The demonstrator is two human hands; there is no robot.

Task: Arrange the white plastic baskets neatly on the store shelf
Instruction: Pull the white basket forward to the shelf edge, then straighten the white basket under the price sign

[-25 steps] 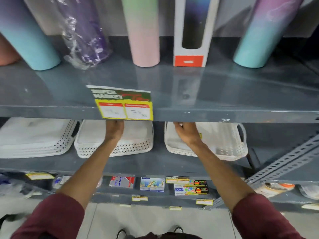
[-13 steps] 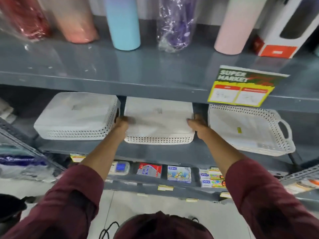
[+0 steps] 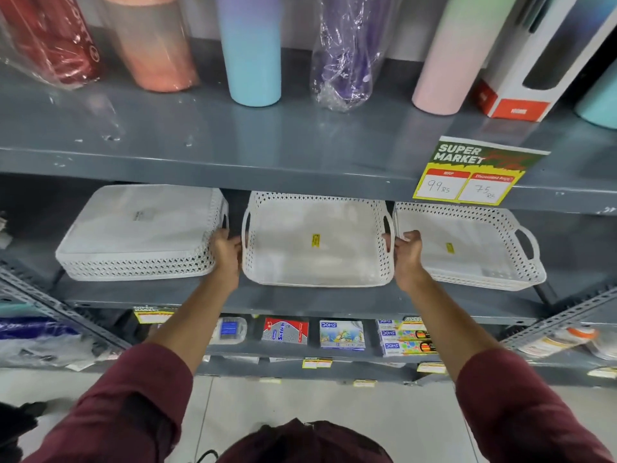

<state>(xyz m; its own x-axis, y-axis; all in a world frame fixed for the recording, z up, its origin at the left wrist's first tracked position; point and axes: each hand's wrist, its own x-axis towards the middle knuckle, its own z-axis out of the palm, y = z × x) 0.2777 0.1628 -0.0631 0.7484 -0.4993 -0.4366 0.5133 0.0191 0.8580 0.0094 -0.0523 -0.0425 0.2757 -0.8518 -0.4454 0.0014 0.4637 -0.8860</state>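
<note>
Three lots of white perforated plastic baskets sit side by side on the grey middle shelf (image 3: 300,304). The middle basket (image 3: 317,242) is right way up, with a yellow sticker inside. My left hand (image 3: 228,250) grips its left handle and my right hand (image 3: 408,250) grips its right handle. To the left lies an upside-down stack of baskets (image 3: 140,232). On the right stands an upright basket stack (image 3: 467,245) with a handle at its far right.
The upper shelf (image 3: 267,145) overhangs the baskets and carries several tall tumblers (image 3: 252,48) and a boxed one (image 3: 521,61). A price tag (image 3: 474,172) hangs from its edge. Stationery packs (image 3: 342,334) fill the lower shelf. Slotted metal braces (image 3: 551,324) flank the bay.
The middle basket, bottom-up half a second ago, now faces open side up between my hands. A second ago my hands were on two separate baskets. The view has shifted left.
</note>
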